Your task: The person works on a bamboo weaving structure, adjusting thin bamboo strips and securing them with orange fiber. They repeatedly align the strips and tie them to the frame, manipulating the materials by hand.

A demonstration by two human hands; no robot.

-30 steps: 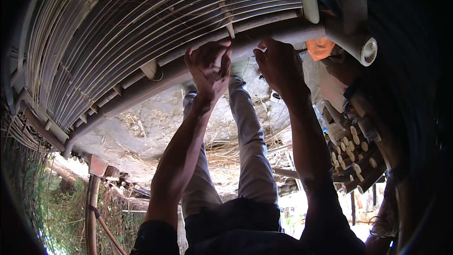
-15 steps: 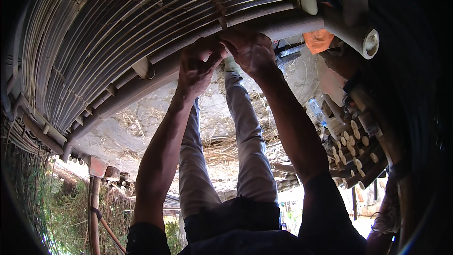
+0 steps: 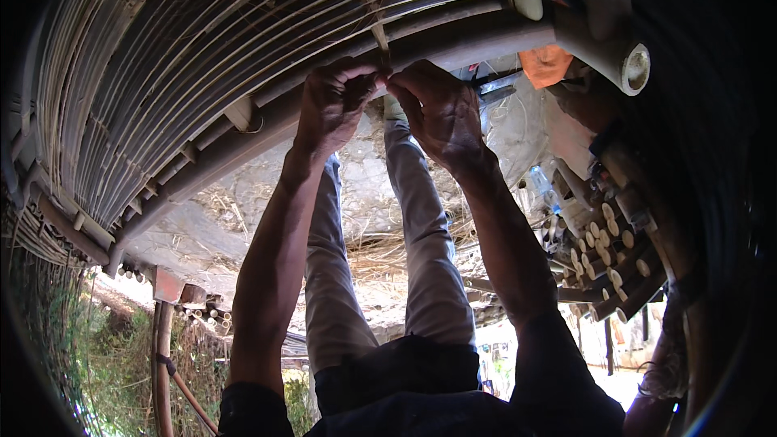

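Observation:
In front of me stands a panel of thin bamboo slats (image 3: 243, 42), edged by a thick bamboo pole (image 3: 511, 42). A narrow cross strip (image 3: 368, 2) runs over the slats down to the pole. My left hand (image 3: 330, 109) and my right hand (image 3: 443, 113) meet just below the lower end of that strip, in front of the pole. Both are closed in a pinch, fingertips almost touching. Whatever they grip is too small and shaded to name.
At the right lies a stack of cut bamboo poles (image 3: 609, 255), with a clear plastic bottle (image 3: 544, 188) beside it. An orange piece of material (image 3: 545, 66) is near the pole's open end. Dry straw litters the ground (image 3: 243, 214). An upright post (image 3: 163, 356) stands lower left.
My right hand has shifted slightly right and down, and its wrist has turned. My left hand has moved slightly left. The lower end of the cross strip shows more now.

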